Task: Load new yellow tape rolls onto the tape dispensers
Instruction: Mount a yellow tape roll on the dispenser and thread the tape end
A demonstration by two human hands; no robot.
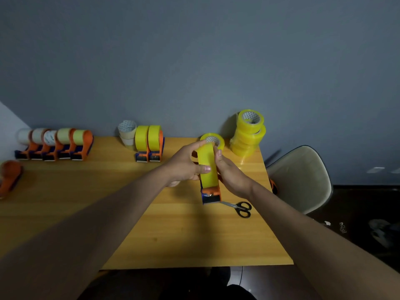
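An orange and blue tape dispenser (211, 194) with a yellow tape roll (208, 164) on it is held above the wooden table (151, 224). My left hand (187, 164) grips the roll from the left, thumb across its face. My right hand (230, 172) holds the roll's right side, fingers curled around it. Behind my hands lies a single yellow roll (214, 139), and a stack of several yellow rolls (247, 133) stands at the back right. Two dispensers with yellow rolls (149, 142) stand at the back middle.
A row of several dispensers with pale rolls (56, 144) lines the back left. Another orange dispenser (9, 176) lies at the left edge. Empty cardboard cores (127, 132) are stacked beside the loaded pair. Black scissors (240, 207) lie near the right edge. A pale chair (300, 178) stands to the right.
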